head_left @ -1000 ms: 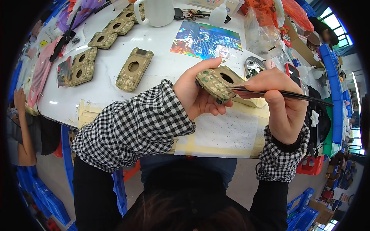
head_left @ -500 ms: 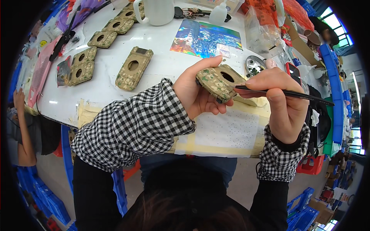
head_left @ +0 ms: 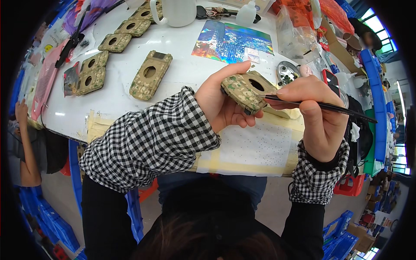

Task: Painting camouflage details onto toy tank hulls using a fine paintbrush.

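My left hand (head_left: 216, 97) holds a camouflage model tank hull (head_left: 243, 90) with a round hole in its top, fingers curled beneath it and thumb along its far side. In my right hand (head_left: 318, 108) is a pair of slim black tweezers (head_left: 346, 111), gripped like a pen. Their fine tip meets the hull's top beside the round hole; whether anything tiny sits at the tip is too small to tell. Below the hull lies a white sheet with rows of small dark dots (head_left: 249, 151), taped to the table edge.
Another camouflage hull (head_left: 145, 89) lies left of centre, with several more (head_left: 113, 42) behind it. A shiny holographic sheet (head_left: 208, 43), white jug (head_left: 180, 13), squeeze bottle (head_left: 246, 15) and round metal dish (head_left: 286, 67) stand farther back. Another person's arm (head_left: 26, 143) shows at far left.
The hull and both hands stay almost in place. The tweezers' tip has shifted very slightly on the hull's top, and the whole view has moved a little.
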`<control>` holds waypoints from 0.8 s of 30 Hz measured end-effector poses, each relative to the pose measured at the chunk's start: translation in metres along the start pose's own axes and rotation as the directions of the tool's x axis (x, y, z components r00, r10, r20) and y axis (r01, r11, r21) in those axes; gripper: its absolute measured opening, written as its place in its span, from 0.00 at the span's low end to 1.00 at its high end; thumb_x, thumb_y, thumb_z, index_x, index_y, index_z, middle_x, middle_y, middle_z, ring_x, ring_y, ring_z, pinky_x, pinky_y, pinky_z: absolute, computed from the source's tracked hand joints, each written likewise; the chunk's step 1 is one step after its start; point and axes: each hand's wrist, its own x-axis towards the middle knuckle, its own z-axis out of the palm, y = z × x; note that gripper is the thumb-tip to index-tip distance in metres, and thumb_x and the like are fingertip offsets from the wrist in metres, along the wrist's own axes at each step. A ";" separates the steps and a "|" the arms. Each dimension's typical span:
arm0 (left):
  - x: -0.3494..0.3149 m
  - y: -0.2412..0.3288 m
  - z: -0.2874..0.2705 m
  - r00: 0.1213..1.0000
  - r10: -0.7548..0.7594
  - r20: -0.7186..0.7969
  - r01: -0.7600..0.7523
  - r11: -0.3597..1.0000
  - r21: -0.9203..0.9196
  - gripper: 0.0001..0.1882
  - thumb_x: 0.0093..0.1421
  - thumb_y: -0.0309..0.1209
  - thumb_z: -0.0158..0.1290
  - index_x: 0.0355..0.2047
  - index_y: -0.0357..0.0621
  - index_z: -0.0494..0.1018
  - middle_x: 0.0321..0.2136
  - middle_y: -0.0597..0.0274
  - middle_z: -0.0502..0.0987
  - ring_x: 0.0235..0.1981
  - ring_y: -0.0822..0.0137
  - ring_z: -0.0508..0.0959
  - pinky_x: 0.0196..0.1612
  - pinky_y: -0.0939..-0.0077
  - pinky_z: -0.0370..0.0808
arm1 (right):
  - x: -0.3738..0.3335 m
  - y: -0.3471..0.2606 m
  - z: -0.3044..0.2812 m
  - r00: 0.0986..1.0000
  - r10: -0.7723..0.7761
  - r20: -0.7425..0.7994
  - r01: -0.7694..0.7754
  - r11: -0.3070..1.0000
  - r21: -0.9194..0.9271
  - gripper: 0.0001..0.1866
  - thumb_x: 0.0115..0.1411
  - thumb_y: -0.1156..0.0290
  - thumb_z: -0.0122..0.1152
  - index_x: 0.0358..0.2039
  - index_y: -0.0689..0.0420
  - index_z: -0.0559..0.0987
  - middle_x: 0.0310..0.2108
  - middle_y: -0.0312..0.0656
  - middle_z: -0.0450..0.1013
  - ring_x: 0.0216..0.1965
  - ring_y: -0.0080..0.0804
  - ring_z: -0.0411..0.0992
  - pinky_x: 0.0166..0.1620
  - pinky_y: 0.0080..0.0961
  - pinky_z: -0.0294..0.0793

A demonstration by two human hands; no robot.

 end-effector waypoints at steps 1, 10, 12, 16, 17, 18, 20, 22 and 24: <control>0.000 0.000 0.000 1.000 0.002 -0.004 -0.002 1.000 -0.001 0.26 0.61 0.51 0.41 0.32 0.38 0.72 0.23 0.57 0.76 0.18 0.63 0.77 0.15 0.77 0.73 | 0.000 0.000 0.000 1.000 0.001 0.000 -0.001 1.000 0.002 0.09 0.58 0.74 0.54 0.33 0.66 0.78 0.27 0.42 0.74 0.31 0.28 0.71 0.36 0.21 0.68; -0.002 0.001 0.002 1.000 -0.010 0.002 0.010 1.000 0.006 0.26 0.60 0.52 0.41 0.32 0.38 0.73 0.21 0.56 0.76 0.17 0.63 0.77 0.15 0.77 0.73 | 0.000 -0.001 -0.001 1.000 -0.006 0.029 0.006 1.000 0.022 0.11 0.61 0.72 0.49 0.34 0.68 0.77 0.30 0.46 0.73 0.32 0.29 0.72 0.37 0.21 0.72; -0.002 0.002 0.001 1.000 -0.018 0.007 0.018 1.000 0.005 0.26 0.60 0.52 0.41 0.32 0.38 0.73 0.20 0.56 0.76 0.17 0.63 0.77 0.15 0.77 0.73 | 0.000 0.000 -0.002 0.998 -0.009 0.062 0.009 1.000 -0.001 0.17 0.64 0.67 0.45 0.34 0.70 0.75 0.32 0.49 0.72 0.33 0.34 0.74 0.38 0.25 0.76; -0.001 0.002 0.001 1.000 -0.021 0.000 0.021 1.000 0.003 0.26 0.60 0.52 0.40 0.32 0.39 0.73 0.20 0.55 0.76 0.16 0.63 0.77 0.16 0.77 0.73 | -0.001 0.001 -0.003 0.997 -0.002 0.081 0.002 1.000 -0.002 0.20 0.66 0.64 0.42 0.35 0.72 0.73 0.33 0.51 0.71 0.33 0.38 0.76 0.39 0.28 0.78; -0.001 0.001 0.001 1.000 -0.021 0.002 0.021 1.000 0.005 0.26 0.60 0.52 0.40 0.32 0.39 0.73 0.20 0.55 0.76 0.16 0.63 0.76 0.16 0.77 0.73 | -0.001 0.002 -0.003 0.997 -0.007 0.083 0.007 1.000 -0.006 0.20 0.66 0.64 0.42 0.35 0.72 0.73 0.33 0.51 0.71 0.33 0.38 0.76 0.39 0.27 0.78; -0.001 0.001 0.001 1.000 -0.020 0.000 0.020 1.000 0.002 0.26 0.60 0.52 0.40 0.32 0.39 0.73 0.20 0.55 0.76 0.16 0.63 0.76 0.16 0.77 0.73 | -0.001 0.002 -0.003 0.996 -0.011 0.084 0.012 1.000 -0.010 0.20 0.66 0.64 0.42 0.35 0.71 0.73 0.34 0.51 0.71 0.33 0.38 0.76 0.39 0.27 0.78; -0.001 0.000 0.001 1.000 -0.015 -0.004 0.015 1.000 -0.003 0.27 0.60 0.52 0.40 0.32 0.39 0.73 0.20 0.55 0.76 0.16 0.63 0.76 0.16 0.77 0.73 | -0.001 0.002 -0.003 0.996 -0.017 0.090 0.019 1.000 -0.020 0.20 0.66 0.64 0.41 0.36 0.72 0.73 0.34 0.51 0.71 0.33 0.37 0.76 0.39 0.27 0.78; -0.001 0.001 0.002 1.000 -0.016 -0.005 0.016 1.000 0.002 0.27 0.60 0.52 0.40 0.32 0.39 0.73 0.20 0.55 0.76 0.16 0.63 0.76 0.16 0.77 0.73 | -0.001 0.002 -0.004 0.995 -0.018 0.095 0.021 0.999 -0.032 0.20 0.66 0.64 0.41 0.36 0.72 0.73 0.34 0.51 0.71 0.33 0.37 0.76 0.39 0.26 0.78; -0.001 0.001 0.002 1.000 -0.015 -0.007 0.015 1.000 0.006 0.27 0.60 0.52 0.40 0.32 0.39 0.73 0.21 0.55 0.76 0.17 0.63 0.77 0.16 0.77 0.74 | -0.002 0.001 -0.001 1.000 0.010 0.022 -0.011 1.000 0.019 0.13 0.62 0.70 0.48 0.34 0.69 0.76 0.30 0.46 0.73 0.32 0.31 0.73 0.37 0.22 0.73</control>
